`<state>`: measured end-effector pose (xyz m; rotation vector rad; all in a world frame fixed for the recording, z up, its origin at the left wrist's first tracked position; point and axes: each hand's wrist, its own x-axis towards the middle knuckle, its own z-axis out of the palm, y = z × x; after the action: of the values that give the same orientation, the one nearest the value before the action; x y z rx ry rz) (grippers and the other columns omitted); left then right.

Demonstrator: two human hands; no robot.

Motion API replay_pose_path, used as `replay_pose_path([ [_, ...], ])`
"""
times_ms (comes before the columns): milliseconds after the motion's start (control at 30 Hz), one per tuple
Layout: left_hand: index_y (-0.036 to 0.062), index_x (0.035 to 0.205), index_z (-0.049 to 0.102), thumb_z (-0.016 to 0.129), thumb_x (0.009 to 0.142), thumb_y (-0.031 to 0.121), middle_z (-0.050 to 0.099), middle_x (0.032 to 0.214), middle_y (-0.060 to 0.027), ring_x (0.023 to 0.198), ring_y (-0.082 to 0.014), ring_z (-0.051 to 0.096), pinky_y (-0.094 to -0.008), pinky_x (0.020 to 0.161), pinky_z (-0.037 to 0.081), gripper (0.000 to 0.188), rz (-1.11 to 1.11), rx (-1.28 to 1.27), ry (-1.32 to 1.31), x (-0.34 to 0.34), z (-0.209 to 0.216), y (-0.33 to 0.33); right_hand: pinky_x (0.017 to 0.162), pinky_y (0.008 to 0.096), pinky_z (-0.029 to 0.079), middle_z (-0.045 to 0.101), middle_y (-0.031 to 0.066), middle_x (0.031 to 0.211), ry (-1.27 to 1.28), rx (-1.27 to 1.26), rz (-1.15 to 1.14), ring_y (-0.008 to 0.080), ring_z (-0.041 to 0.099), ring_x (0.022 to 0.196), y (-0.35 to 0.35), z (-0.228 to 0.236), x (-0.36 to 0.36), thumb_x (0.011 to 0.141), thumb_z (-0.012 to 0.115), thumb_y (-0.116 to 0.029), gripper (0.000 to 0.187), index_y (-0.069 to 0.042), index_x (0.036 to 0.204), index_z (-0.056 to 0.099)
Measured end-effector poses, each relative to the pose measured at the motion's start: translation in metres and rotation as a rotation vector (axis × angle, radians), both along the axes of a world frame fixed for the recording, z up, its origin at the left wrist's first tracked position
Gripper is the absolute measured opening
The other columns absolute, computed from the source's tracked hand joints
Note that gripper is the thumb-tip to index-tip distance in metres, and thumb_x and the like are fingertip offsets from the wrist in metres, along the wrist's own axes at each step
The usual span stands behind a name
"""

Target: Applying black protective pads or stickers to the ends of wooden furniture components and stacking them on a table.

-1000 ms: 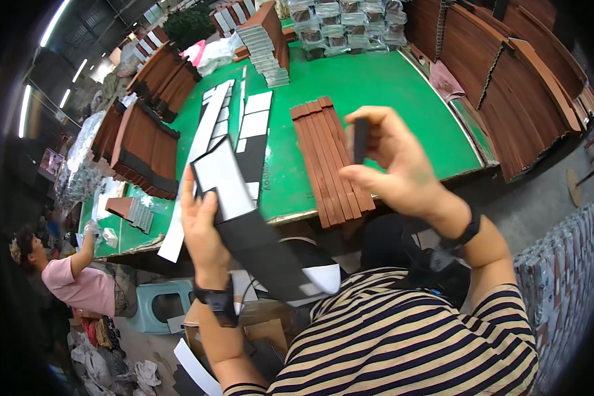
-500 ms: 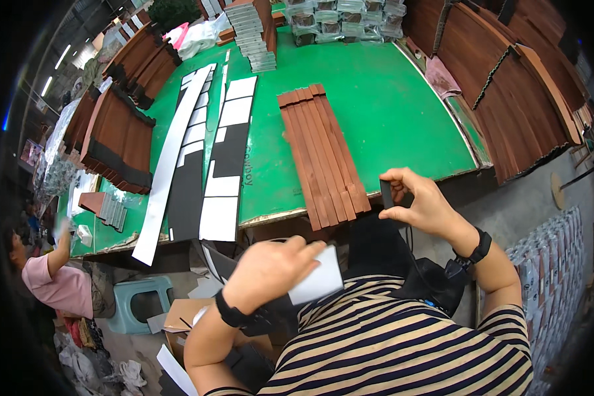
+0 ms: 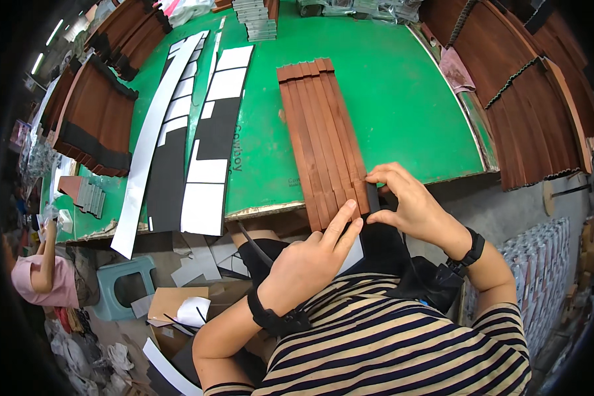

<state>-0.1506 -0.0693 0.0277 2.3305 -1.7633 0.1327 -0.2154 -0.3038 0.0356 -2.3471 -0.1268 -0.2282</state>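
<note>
A bundle of reddish-brown wooden slats (image 3: 323,145) lies side by side on the green table, its near end at the front edge. My right hand (image 3: 409,204) pinches a short black strip (image 3: 373,198) between thumb and fingers, upright against the slats' near right side. My left hand (image 3: 310,264) has its index and middle fingers stretched onto the slats' near end. Beneath that hand shows a white rectangular piece (image 3: 354,253), apparently held by the thumb, which is hidden.
Black sheets with white backing (image 3: 204,204) and a long white strip (image 3: 135,178) lie left on the green table (image 3: 402,99). Curved slat panels (image 3: 92,125) stand at left, more panels (image 3: 534,119) at right. A stool (image 3: 105,297) and a pink-sleeved person (image 3: 46,277) are at lower left.
My right hand has brought the black strip left, against the slats. My left hand has moved right and up onto the slats' near end, the white piece moving along. The view has shifted slightly.
</note>
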Motion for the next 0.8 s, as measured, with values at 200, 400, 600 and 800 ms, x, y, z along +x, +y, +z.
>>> replay_pose_path([
  [200, 0.0066, 0.131, 0.060, 0.067, 0.086, 0.016, 0.051, 0.145, -0.0083, 0.059, -0.0115, 0.057, -0.0235, 0.051, 0.049, 0.047, -0.009, -0.008, 0.011, 0.001, -0.001, -0.002, 0.084, 0.0384, 0.054, 0.056, 0.0173, 0.119, 0.020, 0.000, -0.005, 0.0355, 0.060, 0.104, 0.000, 0.003, 0.001, 0.065, 0.088, -0.009, 0.063, 0.000, 0.118, 0.054],
  [400, 0.0058, 0.129, 0.061, 0.067, 0.086, 0.016, 0.052, 0.145, -0.0084, 0.058, -0.0116, 0.057, -0.0234, 0.050, 0.048, 0.045, -0.017, -0.019, -0.002, 0.001, -0.002, -0.003, 0.085, 0.0383, 0.055, 0.056, 0.0179, 0.118, 0.030, -0.025, 0.017, 0.0360, 0.061, 0.103, -0.001, 0.006, 0.003, 0.064, 0.088, -0.008, 0.063, 0.002, 0.117, 0.055],
  [600, 0.0053, 0.127, 0.063, 0.067, 0.085, 0.016, 0.052, 0.144, -0.0092, 0.057, -0.0112, 0.057, -0.0231, 0.050, 0.048, 0.043, -0.019, -0.027, -0.010, 0.001, -0.003, -0.003, 0.085, 0.0384, 0.055, 0.056, 0.0182, 0.118, 0.060, -0.027, 0.020, 0.0362, 0.062, 0.101, 0.000, 0.009, 0.004, 0.063, 0.087, -0.005, 0.064, 0.003, 0.118, 0.055],
  [800, 0.0037, 0.125, 0.064, 0.068, 0.085, 0.015, 0.053, 0.143, -0.0104, 0.056, -0.0102, 0.055, -0.0227, 0.049, 0.047, 0.042, -0.029, -0.039, -0.019, 0.002, -0.004, -0.003, 0.085, 0.0392, 0.055, 0.056, 0.0175, 0.118, 0.094, -0.044, 0.030, 0.0364, 0.062, 0.103, 0.000, 0.016, 0.005, 0.064, 0.087, -0.006, 0.064, 0.002, 0.118, 0.055],
])
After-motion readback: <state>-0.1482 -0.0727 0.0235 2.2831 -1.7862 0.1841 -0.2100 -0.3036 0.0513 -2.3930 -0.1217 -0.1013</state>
